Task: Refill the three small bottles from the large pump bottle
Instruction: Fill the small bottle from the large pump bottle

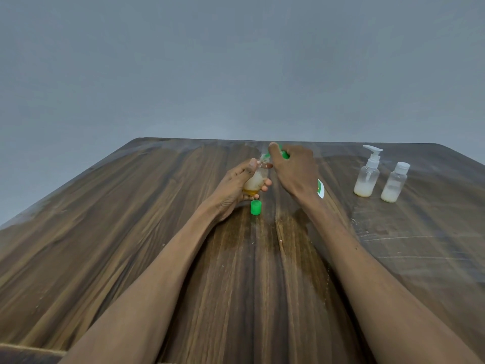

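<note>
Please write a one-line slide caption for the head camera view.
Left hand holds a small bottle under the green pump pressed by the right hand.

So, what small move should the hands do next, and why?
Probably press the green pump under the right hand: its nozzle seems to meet the mouth of the small bottle gripped by the left hand, which looks only partly filled, green cap off.

Dark wood-grain counter (157, 258), pale dusty smears twd far edge & right side; plain grey wall (210, 61) behind.
</note>
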